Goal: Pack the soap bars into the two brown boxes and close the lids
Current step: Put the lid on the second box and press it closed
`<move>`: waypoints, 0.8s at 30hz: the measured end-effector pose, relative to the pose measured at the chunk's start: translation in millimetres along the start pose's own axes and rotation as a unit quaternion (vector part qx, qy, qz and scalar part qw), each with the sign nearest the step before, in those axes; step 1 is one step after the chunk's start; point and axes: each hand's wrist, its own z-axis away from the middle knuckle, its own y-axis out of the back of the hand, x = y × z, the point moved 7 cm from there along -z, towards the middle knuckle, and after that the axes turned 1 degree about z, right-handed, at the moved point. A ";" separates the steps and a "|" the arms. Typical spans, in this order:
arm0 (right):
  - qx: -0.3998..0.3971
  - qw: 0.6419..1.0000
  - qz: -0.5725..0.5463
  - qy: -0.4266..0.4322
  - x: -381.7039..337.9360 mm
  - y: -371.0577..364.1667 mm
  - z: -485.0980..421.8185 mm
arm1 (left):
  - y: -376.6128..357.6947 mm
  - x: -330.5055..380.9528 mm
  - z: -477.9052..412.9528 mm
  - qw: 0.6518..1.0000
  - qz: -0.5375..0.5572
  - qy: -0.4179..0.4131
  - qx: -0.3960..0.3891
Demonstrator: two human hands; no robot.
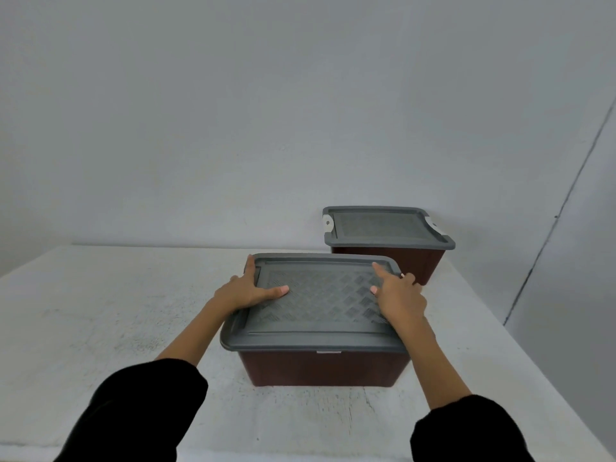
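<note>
Two brown boxes stand on the table, each with a grey patterned lid on top. The near box point(320, 366) is in front of me, its lid point(320, 315) lying flat over it. My left hand point(248, 291) lies spread on the lid's left side, fingers over the left edge. On the lid's right side rests my right hand point(398, 295), index finger stretched along the top and the other fingers wrapped over the right rim. The far box point(421, 261) stands behind to the right, under its lid point(383, 228) with white latches at both ends. No soap bars are visible.
The boxes stand on a white textured table point(116, 328) set against a pale wall. The table's right edge runs diagonally past the far box. Black sleeves cover both forearms.
</note>
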 end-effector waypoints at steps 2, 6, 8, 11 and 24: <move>0.006 0.999 0.051 0.014 -7.9 -5.3 5.8 | -2.1 -7.0 -12.0 1.000 -0.001 -0.002 0.008; -0.039 0.994 0.084 0.061 -12.9 -16.6 12.9 | -3.9 -10.7 -19.4 1.000 -0.009 -0.014 0.025; -0.050 0.990 0.111 0.075 -13.7 -19.9 17.0 | -2.3 -7.2 -16.4 0.999 -0.014 -0.020 0.023; -0.063 0.986 0.128 0.087 -17.1 -23.0 19.7 | 3.0 -1.7 -11.3 0.999 -0.028 -0.022 0.034; -0.057 0.985 0.133 0.097 -20.4 -22.4 20.9 | -26.8 46.5 15.1 0.967 -0.227 -0.040 0.104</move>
